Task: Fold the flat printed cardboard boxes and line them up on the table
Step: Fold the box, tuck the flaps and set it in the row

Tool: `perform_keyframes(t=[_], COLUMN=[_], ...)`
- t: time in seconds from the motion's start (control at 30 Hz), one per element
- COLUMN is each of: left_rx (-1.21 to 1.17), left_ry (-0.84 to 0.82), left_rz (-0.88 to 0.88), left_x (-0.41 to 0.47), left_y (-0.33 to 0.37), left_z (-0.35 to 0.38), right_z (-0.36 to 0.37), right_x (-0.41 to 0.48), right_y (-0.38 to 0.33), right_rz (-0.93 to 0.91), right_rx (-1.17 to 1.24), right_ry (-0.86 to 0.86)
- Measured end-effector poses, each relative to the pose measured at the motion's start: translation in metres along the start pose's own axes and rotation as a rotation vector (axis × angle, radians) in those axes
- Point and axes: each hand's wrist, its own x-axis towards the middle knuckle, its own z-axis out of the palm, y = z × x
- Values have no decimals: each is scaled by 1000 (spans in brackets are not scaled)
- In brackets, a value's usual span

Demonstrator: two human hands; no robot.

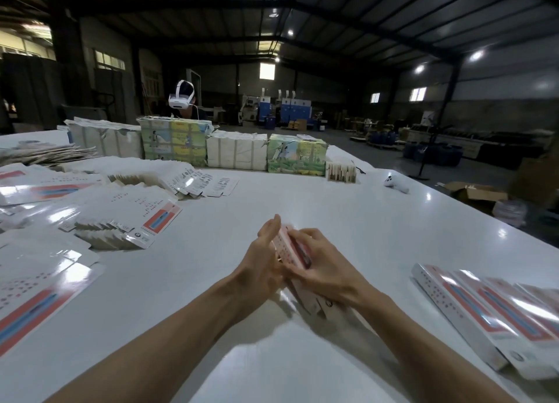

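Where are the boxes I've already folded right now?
In the head view, the folded boxes lie in a row on the white table at the near right, just right of the right hand that grips the box in progress.

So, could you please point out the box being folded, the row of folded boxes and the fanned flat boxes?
box being folded (286,246): head view, its printed face.
row of folded boxes (465,304): head view, one box's top face.
fanned flat boxes (130,212): head view, top sheet's white face.
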Motion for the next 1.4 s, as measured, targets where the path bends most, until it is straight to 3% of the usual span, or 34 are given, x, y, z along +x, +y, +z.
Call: perform_keyframes(t=[0.1,0.2,0.3,0.37,0.47,0.67,0.87,1.03,1.2,1.33,1.4], left_rx=[242,406,901,1220,1369,1375,1354,1246,1079,1036,1165], left_ry=[14,123,229,249,184,134,120,162,339,461,542], left_rz=[-38,92,256,258,243,285,293,279,263,232,209], left_x=[-2,-2,2,5,12,19,16,15,10,16,28], left_y=[-1,-8,-11,-12,-17,-23,-21,-21,-12,5,26], left_z=[4,-1,-17,-27,-36,-43,-40,-40,-36,-42,-61], right_z=[-15,-45,-77,-88,-92,-111,-116,-80,-21,17,20], right_x=[-14,-36,-70,-94,-120,-149,-141,-66,4,17,18], right_y=[3,11,28,36,49,60,47,13,-14,-5,3], right_rz=[-8,106,311,421,513,545,451,317,247,196,189], right_rx=[-157,-278,-355,-400,-627,-699,-796,-543,-73,5,71], right_ry=[47,151,51,-7,-44,-32,4,82,109,79,67])
